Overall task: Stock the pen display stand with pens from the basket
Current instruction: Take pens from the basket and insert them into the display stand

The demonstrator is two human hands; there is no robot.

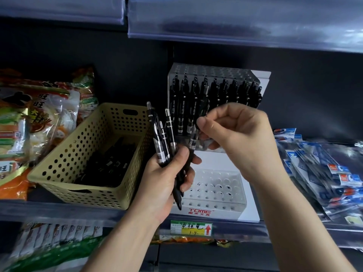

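Note:
A clear two-tier pen display stand point(216, 195) sits on the shelf. Its back tier is full of upright black pens point(231, 95); the front tier's holes are bare. My left hand point(165, 179) grips a bunch of black pens point(163, 138), tips down, in front of the stand. My right hand point(235, 132) pinches the top of one pen point(193, 142) in that bunch. To the left stands a beige perforated basket point(64, 163) with several black pens point(106, 165) lying in it.
Snack bags point(35, 118) crowd the shelf left of the basket. Packaged blue-and-white stationery point(322, 169) lies to the right of the stand. A yellow price label point(191, 227) hangs on the shelf edge below. Another shelf point(235, 22) overhangs above.

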